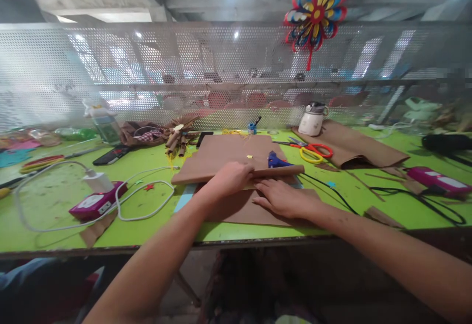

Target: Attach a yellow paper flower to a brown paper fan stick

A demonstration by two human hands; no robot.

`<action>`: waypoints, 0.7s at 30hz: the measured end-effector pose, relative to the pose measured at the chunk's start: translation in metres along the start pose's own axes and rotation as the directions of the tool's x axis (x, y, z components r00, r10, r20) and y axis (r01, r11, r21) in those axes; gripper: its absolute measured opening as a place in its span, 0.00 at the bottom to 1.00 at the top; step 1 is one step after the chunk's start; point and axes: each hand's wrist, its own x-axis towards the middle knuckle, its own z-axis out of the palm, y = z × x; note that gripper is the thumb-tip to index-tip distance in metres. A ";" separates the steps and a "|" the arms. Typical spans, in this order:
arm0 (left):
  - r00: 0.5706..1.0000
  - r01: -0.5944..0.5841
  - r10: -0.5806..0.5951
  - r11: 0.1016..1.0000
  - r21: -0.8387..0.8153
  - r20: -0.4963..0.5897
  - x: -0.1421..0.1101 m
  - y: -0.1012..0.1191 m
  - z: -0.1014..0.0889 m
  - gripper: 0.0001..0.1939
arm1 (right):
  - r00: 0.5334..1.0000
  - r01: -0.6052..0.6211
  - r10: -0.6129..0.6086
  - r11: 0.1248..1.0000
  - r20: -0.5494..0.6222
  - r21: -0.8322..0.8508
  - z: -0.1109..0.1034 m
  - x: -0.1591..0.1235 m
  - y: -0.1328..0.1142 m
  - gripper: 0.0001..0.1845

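A sheet of brown kraft paper lies in front of me, its near edge curled into a narrow roll. Curled over this roll, the fingers of my left hand grip it. My right hand rests palm down just nearer to me, fingers stretched and a little apart, tips close to the roll. Beneath it is another flat piece of brown paper, with a light blue sheet showing at the left. Beyond the roll lies a blue glue gun, partly hidden by it.
Scissors with red and yellow handles lie right of the paper, near a white flask. Purple power strips sit left and right, with loose cables. Rolled paper sticks and a phone are at left. A perforated screen stands behind.
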 end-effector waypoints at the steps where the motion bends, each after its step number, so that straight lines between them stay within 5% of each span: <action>1: 1.000 -0.002 0.002 1.000 -0.003 -0.002 0.000 0.000 0.001 0.16 | 1.000 -0.003 0.003 1.000 -0.009 0.007 0.001 0.000 -0.001 0.22; 7: 0.995 -0.065 0.069 0.996 -0.061 0.065 -0.005 0.003 -0.004 0.13 | 0.988 0.041 -0.033 0.998 -0.153 0.044 -0.003 -0.044 -0.012 0.16; 12: 0.997 -0.054 0.057 0.997 -0.050 0.061 -0.004 0.004 -0.002 0.13 | 0.998 0.024 -0.027 0.998 -0.054 -0.057 -0.017 -0.082 -0.015 0.12; 21: 0.998 -0.007 0.016 0.992 -0.130 0.065 0.002 -0.007 0.008 0.16 | 0.994 0.067 -0.044 0.968 0.097 -0.243 -0.023 -0.067 -0.008 0.07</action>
